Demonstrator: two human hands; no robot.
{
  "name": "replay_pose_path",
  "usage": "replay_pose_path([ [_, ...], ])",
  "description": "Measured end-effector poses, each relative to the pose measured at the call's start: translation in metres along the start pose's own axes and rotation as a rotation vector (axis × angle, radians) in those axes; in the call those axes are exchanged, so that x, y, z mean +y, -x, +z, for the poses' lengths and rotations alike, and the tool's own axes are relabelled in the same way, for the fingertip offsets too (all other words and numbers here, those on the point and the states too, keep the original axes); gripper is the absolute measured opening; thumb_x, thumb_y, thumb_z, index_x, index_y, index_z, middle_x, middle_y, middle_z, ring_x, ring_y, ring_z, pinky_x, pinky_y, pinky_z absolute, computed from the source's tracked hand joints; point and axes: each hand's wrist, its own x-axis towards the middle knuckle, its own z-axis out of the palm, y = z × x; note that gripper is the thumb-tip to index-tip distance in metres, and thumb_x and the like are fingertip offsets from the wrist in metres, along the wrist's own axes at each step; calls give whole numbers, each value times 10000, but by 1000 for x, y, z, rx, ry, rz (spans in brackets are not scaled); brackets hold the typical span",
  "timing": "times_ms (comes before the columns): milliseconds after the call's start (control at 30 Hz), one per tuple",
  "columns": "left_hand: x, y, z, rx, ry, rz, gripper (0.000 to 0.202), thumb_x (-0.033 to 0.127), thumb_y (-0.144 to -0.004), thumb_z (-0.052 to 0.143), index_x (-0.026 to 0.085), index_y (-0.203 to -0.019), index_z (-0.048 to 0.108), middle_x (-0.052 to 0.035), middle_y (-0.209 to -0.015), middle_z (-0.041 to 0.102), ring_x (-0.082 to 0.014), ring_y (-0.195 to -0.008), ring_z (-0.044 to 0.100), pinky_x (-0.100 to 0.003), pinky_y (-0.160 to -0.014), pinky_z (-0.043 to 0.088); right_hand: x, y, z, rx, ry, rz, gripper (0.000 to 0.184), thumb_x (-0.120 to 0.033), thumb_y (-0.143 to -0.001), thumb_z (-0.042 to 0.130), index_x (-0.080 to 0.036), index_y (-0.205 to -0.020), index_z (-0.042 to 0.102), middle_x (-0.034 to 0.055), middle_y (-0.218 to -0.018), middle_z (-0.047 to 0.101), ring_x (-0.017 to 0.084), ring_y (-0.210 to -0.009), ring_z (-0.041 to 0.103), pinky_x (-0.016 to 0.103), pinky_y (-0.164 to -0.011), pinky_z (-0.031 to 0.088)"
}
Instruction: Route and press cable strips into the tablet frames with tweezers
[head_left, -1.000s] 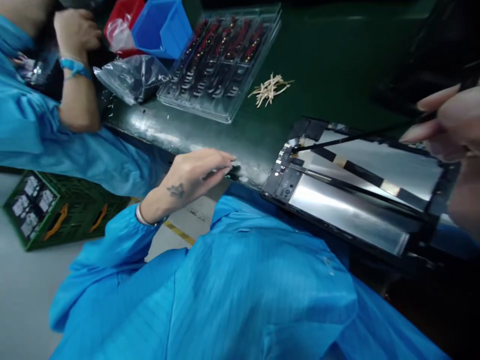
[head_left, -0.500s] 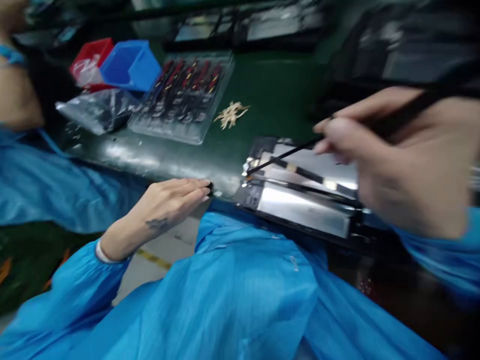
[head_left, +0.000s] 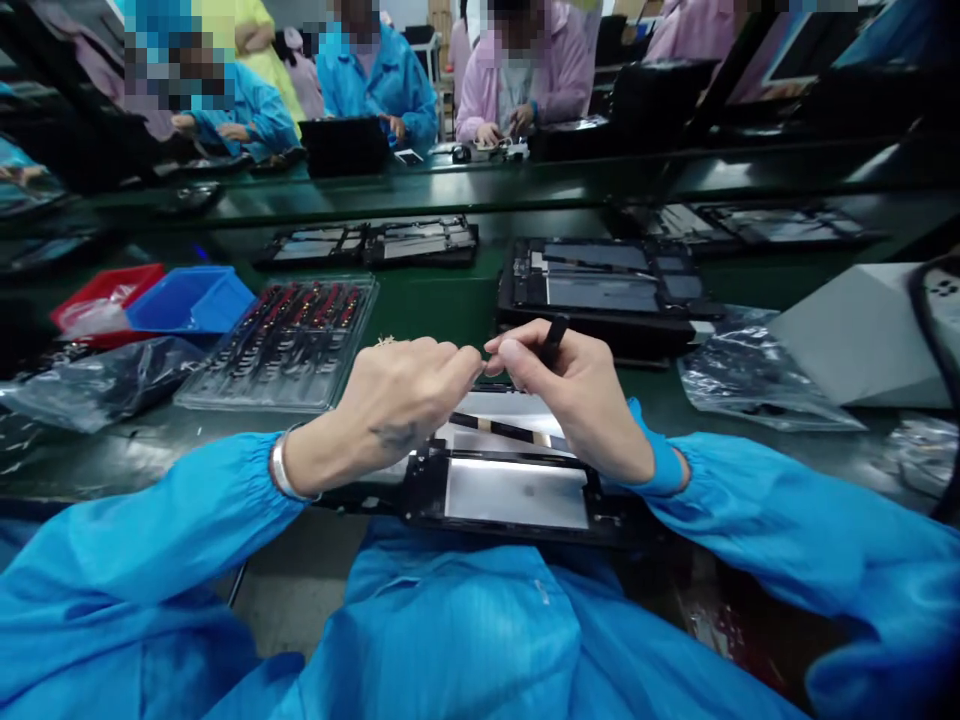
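Note:
My left hand (head_left: 412, 405) is closed in a pinch, back of the hand up, its fingertips meeting those of my right hand. Whatever sits between them is too small to make out. My right hand (head_left: 577, 395) is also pinched and has a slim black tool (head_left: 553, 340) tucked among its fingers; most of the tool is hidden. Directly below both hands lies an opened tablet-like device (head_left: 517, 492) with silver plates and a dark strip across it. The hands cover part of its far half.
To the left stand a clear tray (head_left: 262, 375) of small parts, a blue bin (head_left: 191, 300), a red bin (head_left: 112, 290) and a plastic bag (head_left: 112, 380). Stacked opened devices (head_left: 600, 280) sit behind my hands. At right are a plastic bag (head_left: 765, 375) and a grey box (head_left: 862, 330). Several people work across the bench.
The view has lifted. My left hand has come up from the bench edge to meet the right above the device. The black tool's tip has left the device and the tool is now tucked in my right hand.

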Motion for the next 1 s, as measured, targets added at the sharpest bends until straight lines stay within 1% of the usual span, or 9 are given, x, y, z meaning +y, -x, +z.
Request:
replay_pose_path([
  [167, -5, -2, -2, 10, 776, -476, 262, 336, -995, 624, 161, -831, 730, 57, -538, 459, -64, -475, 354, -221, -450, 228, 9, -5, -4, -69, 123, -55, 151, -335, -889, 742, -185, -888, 757, -3, -779, 699, 121, -708, 579, 275, -650, 438],
  [233, -2, -5, -3, 12, 940, -573, 251, 327, -978, 643, 154, -832, 753, 57, -515, 431, -65, -472, 335, -218, -442, 217, 11, -5, -4, -80, 137, -120, 109, -283, -883, 743, -183, -842, 743, -11, -753, 682, 118, -690, 560, 282, -655, 436],
  [300, 0, -6, -4, 1, 1015, -625, 233, 313, -967, 652, 149, -847, 766, 54, -506, 429, -69, -473, 347, -215, -443, 235, 12, -3, -4, -59, 152, -183, 100, -242, -889, 732, -185, -808, 723, -16, -750, 683, 117, -692, 557, 293, -690, 447],
  [400, -2, -1, -3, -55, 1004, -639, 257, 348, -994, 608, 160, -995, 784, 49, -516, 447, -84, -482, 398, -214, -461, 290, 10, -2, -7, -5, 214, -236, 118, -219, -918, 701, -191, -804, 699, -15, -760, 683, 120, -707, 558, 304, -721, 448],
  [500, -9, 10, 1, -193, 890, -566, 336, 399, -1020, 557, 187, -1192, 754, 51, -537, 491, -88, -493, 428, -212, -486, 323, 7, -1, -19, -14, 325, -256, 116, -219, -932, 681, -198, -818, 680, -5, -794, 671, 137, -758, 568, 309, -727, 443],
  [600, -18, 21, 7, -304, 766, -523, 394, 394, -1014, 551, 194, -1321, 696, 60, -542, 514, -83, -492, 420, -207, -505, 332, 7, 2, -39, -118, 491, -215, 125, -171, -936, 641, -190, -813, 652, 17, -834, 636, 155, -806, 576, 316, -742, 437],
  [767, -30, 30, 17, -401, 672, -540, 417, 381, -1015, 537, 203, -1373, 655, 61, -570, 542, -79, -501, 439, -200, -526, 349, 10, 10, -72, -396, 709, -69, 134, -87, -915, 569, -178, -834, 625, 44, -893, 612, 177, -850, 552, 321, -744, 417],
  [867, -33, 32, 25, -407, 663, -506, 406, 366, -1021, 538, 217, -1383, 645, 59, -600, 580, -76, -500, 462, -197, -536, 362, 10, 12, -84, -506, 725, 44, 154, -102, -925, 529, -183, -820, 608, 49, -905, 612, 183, -852, 541, 325, -747, 409],
  [1000, -31, 30, 34, -427, 667, -412, 391, 332, -1032, 538, 224, -1396, 629, 63, -609, 618, -72, -462, 447, -196, -512, 347, 12, 9, -92, -565, 735, 164, 161, -200, -946, 521, -190, -803, 595, 52, -878, 604, 195, -832, 527, 335, -727, 391],
])
